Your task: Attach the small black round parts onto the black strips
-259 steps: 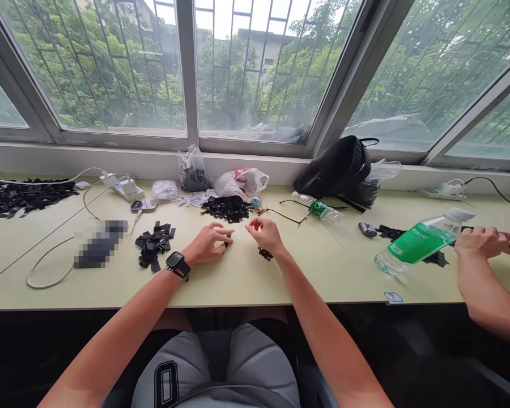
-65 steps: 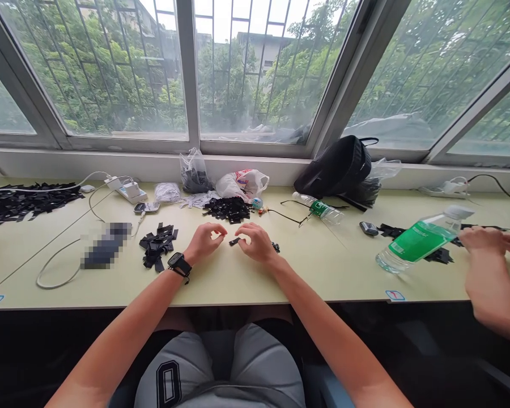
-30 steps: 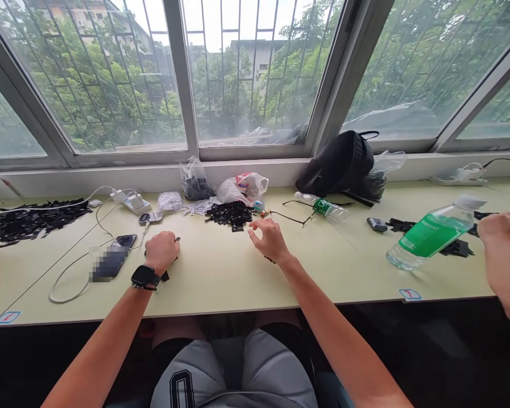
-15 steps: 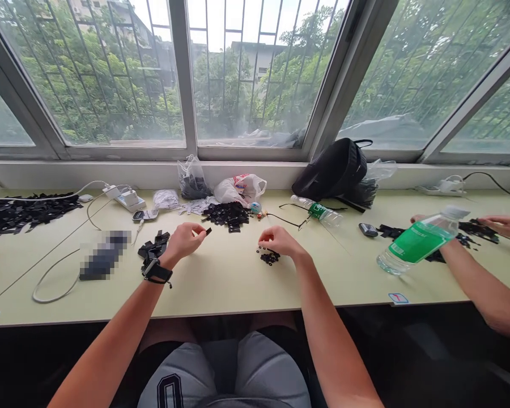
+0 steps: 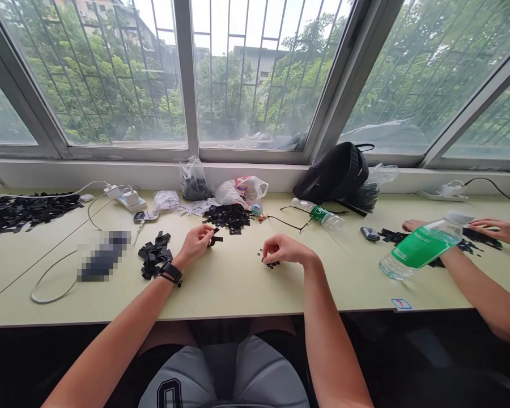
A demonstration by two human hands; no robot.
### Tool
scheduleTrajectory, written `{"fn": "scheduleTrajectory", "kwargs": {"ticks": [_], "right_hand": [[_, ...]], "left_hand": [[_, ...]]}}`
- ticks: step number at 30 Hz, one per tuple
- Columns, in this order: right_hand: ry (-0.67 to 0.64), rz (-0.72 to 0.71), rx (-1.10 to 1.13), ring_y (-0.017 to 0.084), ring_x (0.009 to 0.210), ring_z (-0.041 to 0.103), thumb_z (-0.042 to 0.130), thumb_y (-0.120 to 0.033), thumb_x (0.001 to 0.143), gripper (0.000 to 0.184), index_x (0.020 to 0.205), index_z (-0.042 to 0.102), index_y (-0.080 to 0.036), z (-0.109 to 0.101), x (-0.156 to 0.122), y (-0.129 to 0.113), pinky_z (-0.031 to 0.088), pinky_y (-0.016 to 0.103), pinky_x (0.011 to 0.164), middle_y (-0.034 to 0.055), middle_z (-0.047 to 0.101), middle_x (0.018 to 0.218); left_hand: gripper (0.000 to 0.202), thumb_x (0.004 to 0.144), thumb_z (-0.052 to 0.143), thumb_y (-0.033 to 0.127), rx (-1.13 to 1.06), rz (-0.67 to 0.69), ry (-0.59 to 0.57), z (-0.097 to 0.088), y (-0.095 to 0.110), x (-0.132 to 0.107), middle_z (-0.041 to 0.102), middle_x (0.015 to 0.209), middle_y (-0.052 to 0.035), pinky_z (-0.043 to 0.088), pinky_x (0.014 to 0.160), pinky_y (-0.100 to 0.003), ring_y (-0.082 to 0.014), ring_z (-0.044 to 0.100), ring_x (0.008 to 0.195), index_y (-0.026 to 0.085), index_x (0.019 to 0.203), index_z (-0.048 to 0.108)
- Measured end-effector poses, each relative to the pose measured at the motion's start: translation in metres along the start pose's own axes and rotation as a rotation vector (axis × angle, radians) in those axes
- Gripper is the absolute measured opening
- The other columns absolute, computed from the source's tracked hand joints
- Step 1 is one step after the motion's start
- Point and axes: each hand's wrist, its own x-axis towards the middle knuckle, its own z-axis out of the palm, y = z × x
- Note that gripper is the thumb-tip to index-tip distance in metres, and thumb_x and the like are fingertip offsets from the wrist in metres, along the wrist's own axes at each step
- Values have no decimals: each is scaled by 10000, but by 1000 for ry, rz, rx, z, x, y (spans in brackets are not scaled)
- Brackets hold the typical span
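Partway, apparently: left hand pinching a black strip, right hand at small black rings.
Right fingers bunched narrow (unclear whether a ring is gripped). Strip pile and rings look left to do; far black heap, possibly done.

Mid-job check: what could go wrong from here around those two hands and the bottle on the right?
The small black rings lie loose under the right hand, so a brush might scatter them. The left hand has a black strip at its fingertips, close to the heap of black pieces; if dropped, it could get mixed in. The green-labelled bottle stands near a co-worker's forearm and might be knocked.
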Motion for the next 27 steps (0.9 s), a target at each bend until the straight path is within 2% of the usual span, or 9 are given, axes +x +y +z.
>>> {"fn": "scheduleTrajectory", "kwargs": {"ticks": [4, 7, 10, 13, 15, 17, 23, 27], "right_hand": [[-9, 41, -22, 131, 597, 512, 822, -404, 699, 291, 852, 803, -157, 0, 1, 3, 349, 257, 543, 2, 621, 635], [0, 65, -27, 136, 618, 534, 819, -429, 711, 320, 867, 804, -150, 0, 2, 5, 361, 256, 553, 20, 661, 678], [15, 70, -29, 148, 636, 559, 818, -467, 721, 353, 870, 805, -147, 1, 2, 5, 372, 257, 554, 42, 695, 714], [31, 57, -17, 157, 650, 576, 818, -505, 727, 383, 863, 803, -147, 2, 3, 7, 383, 258, 557, 57, 714, 739], [48, 57, -1, 159, 652, 579, 816, -517, 732, 395, 868, 800, -147, 2, 4, 8, 389, 259, 559, 59, 715, 743], [62, 61, 11, 158, 646, 574, 812, -518, 737, 397, 878, 796, -146, 3, 5, 10, 390, 259, 559, 55, 705, 732], [92, 47, -16, 149, 650, 553, 770, -472, 786, 343, 894, 778, -147, 3, 5, 13, 390, 258, 567, 36, 668, 726], [138, 27, -25, 143, 631, 530, 778, -455, 772, 318, 872, 767, -154, 2, 4, 11, 383, 258, 563, 17, 626, 692]], "left_hand": [[339, 898, 632, 503, 118, -30, 44, -3, -1, 0, 683, 698, -33, 454, 587, -271, -192, 654, 642, 178, 958, 710], [228, 934, 573, 382, 499, -74, 189, -14, 2, -3, 711, 736, -55, 450, 638, -313, -233, 665, 690, 209, 953, 719], [205, 935, 543, 296, 919, -131, 385, -31, 7, -6, 737, 853, -116, 449, 749, -399, -322, 674, 853, 215, 977, 726], [204, 934, 534, 264, 1095, -111, 503, -44, 10, -7, 732, 989, -180, 435, 848, -481, -399, 629, 1029, 186, 960, 721], [196, 940, 532, 269, 1085, -48, 541, -47, 10, -6, 727, 1061, -182, 434, 870, -493, -407, 606, 1068, 185, 959, 709], [180, 951, 527, 274, 1005, 35, 524, -43, 11, -5, 730, 1057, -156, 446, 850, -462, -379, 615, 1036, 195, 968, 687], [169, 1005, 479, 296, 641, 199, 327, -23, 13, -3, 697, 839, -51, 452, 691, -339, -243, 651, 760, 226, 1056, 624], [157, 1020, 458, 299, 518, 200, 194, -18, 10, -2, 714, 871, -48, 466, 693, -312, -226, 677, 786, 228, 1034, 597]]}}
